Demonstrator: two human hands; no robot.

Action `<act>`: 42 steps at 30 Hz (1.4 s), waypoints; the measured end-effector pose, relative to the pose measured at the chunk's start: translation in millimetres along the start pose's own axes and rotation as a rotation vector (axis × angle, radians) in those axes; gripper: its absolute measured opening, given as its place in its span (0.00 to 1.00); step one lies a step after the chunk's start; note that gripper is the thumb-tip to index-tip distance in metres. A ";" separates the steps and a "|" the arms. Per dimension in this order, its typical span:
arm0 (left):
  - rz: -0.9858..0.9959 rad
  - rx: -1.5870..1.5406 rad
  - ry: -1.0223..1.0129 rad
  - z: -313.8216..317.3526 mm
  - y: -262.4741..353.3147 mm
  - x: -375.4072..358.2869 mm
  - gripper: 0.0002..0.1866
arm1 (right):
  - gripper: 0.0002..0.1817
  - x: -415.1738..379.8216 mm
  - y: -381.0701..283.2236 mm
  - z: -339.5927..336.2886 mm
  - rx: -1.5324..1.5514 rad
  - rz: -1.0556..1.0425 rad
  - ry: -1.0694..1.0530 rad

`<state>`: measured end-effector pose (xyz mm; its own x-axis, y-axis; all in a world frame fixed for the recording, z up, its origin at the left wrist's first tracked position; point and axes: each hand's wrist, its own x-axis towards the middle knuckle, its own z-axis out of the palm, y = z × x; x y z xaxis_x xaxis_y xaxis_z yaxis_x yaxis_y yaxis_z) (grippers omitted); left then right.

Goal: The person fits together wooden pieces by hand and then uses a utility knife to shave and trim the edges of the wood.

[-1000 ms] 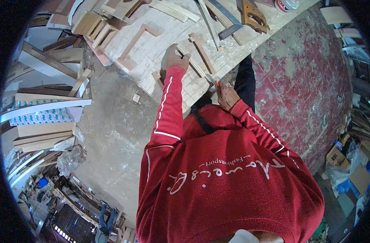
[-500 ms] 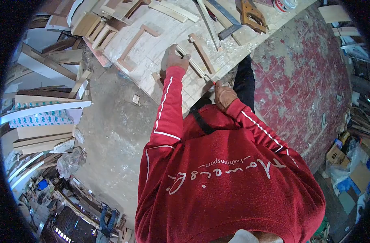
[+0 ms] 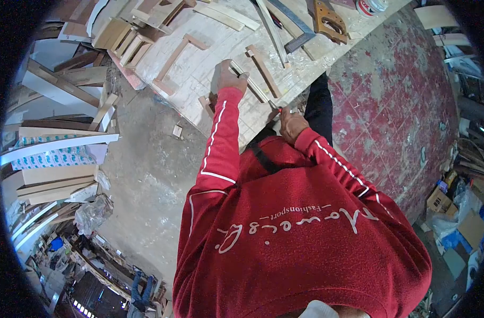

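Right hand (image 3: 290,123) has pulled its small red-handled tool (image 3: 274,112) back along the thin pale wooden strip (image 3: 254,86), fingers pinching it, while left hand (image 3: 227,78) stays pressing the strip flat on the dusty wooden tabletop (image 3: 199,63).

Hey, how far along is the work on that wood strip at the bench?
Done: several joined wood frames already lie on the bench. In hand: the left hand pins a strip flat while the right hand works a small red-handled tool at its near end. Left: this strip is not yet joined to anything.
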<state>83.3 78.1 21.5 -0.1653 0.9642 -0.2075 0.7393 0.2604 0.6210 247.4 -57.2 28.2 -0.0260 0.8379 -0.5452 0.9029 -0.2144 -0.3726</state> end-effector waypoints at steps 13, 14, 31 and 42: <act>0.014 -0.076 -0.047 -0.3 -2.3 0.2 0.36 | 0.12 2.8 28.4 21.5 0.055 -0.163 0.198; 0.024 -0.073 -0.048 -1.4 0.2 1.1 0.36 | 0.13 11.9 37.7 38.4 0.112 -0.203 0.199; 0.163 0.295 0.245 30.6 -33.7 1.0 0.28 | 0.15 16.0 14.5 -28.6 1.522 0.027 0.047; 0.040 -0.873 -0.544 9.6 41.3 -112.6 0.11 | 0.21 34.4 -20.8 -53.9 1.524 -0.086 0.148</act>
<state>138.6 -20.2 63.3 0.3279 0.8758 -0.3541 -0.0307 0.3845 0.9226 250.8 3.1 57.7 0.0714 0.8955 -0.4392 -0.3859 -0.3812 -0.8401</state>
